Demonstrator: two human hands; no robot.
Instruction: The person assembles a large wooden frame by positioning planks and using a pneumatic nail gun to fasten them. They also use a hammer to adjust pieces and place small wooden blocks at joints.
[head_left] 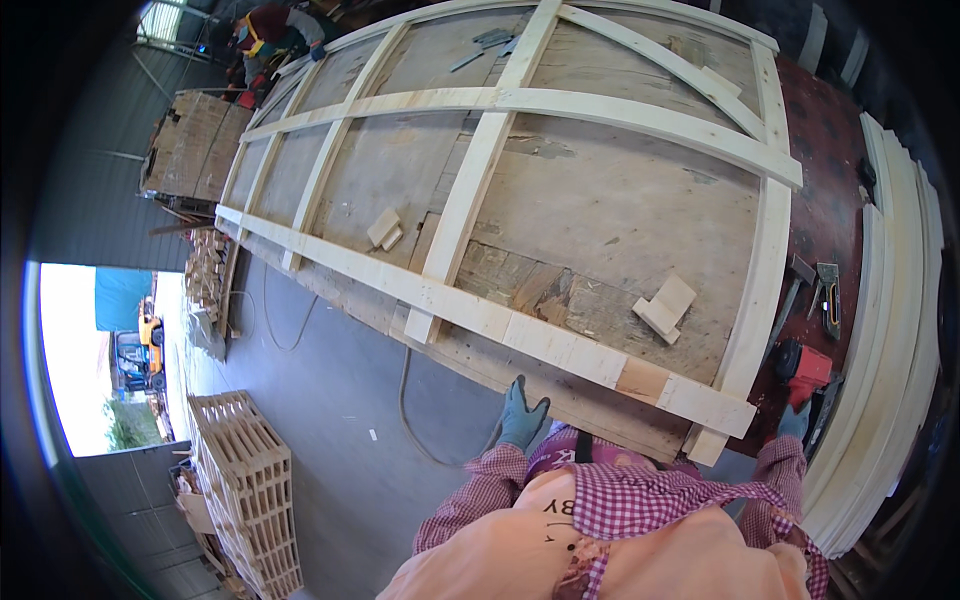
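Gripping one red tool (pixel 806 372): right hand (pixel 794 422); left hand (pixel 521 420) near one frame (pixel 470 313)

Red tool (pixel 806 374) (black-ended) beside wooden frame (pixel 468 200)

Left grip (pixel 521 420) splayed, right grip (pixel 793 421) curled, both gloved, forearms (pixel 465 500) apart

The right hand (pixel 793 421) grips a red tool (pixel 802 368); the left hand (pixel 521 418) is spread beside the worktable (pixel 620 215). A wooden frame (pixel 505 98) lies there.
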